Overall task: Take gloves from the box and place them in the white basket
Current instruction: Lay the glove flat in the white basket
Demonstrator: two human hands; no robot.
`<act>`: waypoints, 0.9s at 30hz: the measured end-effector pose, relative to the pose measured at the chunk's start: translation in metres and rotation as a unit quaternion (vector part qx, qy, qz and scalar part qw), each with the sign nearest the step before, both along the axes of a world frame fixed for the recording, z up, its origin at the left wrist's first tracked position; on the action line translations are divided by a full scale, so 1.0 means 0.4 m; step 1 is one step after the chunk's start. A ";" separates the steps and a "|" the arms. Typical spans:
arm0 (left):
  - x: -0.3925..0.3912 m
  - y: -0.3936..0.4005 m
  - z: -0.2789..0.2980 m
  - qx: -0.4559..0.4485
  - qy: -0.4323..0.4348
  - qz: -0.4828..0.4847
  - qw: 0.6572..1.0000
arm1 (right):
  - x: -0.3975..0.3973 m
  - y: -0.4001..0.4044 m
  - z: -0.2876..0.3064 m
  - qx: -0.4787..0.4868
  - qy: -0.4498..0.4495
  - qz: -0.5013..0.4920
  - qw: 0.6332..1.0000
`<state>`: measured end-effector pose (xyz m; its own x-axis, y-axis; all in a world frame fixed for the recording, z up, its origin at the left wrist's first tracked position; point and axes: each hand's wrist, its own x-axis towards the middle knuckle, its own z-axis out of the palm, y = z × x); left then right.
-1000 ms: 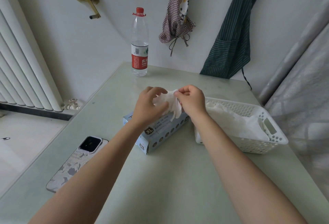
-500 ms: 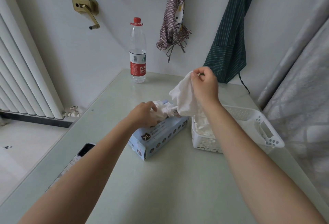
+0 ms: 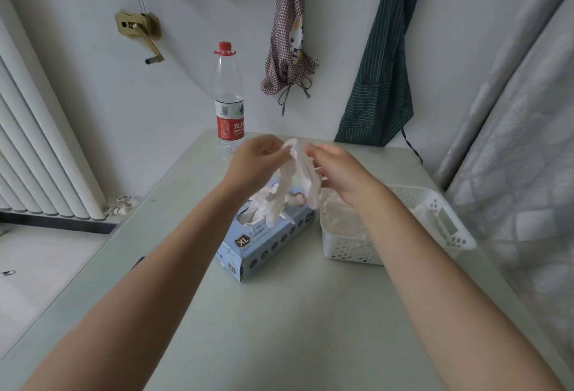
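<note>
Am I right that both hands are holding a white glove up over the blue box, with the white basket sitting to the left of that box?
Not quite. The head view shows the white basket to the right of the blue box, not the left. The rest stands: the left hand and right hand both hold a white glove up over the box.

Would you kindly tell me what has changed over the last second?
The left hand rose off the box and now pinches the glove with the right hand, lifted above the box. The white basket and bottle stayed put.
</note>
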<state>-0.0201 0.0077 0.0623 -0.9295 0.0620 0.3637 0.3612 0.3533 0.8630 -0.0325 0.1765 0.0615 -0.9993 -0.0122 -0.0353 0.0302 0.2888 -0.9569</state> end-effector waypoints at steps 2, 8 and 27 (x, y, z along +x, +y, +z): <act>-0.002 0.007 0.014 0.019 -0.037 0.028 0.999 | 0.019 0.015 0.023 0.006 0.038 -0.007 0.999; 0.012 0.029 0.026 0.014 -0.081 0.049 0.995 | 0.095 0.026 0.076 0.085 0.079 0.090 0.989; 0.019 -0.001 0.002 0.119 -0.213 -0.037 0.969 | 0.117 0.053 0.089 0.070 0.126 0.026 0.989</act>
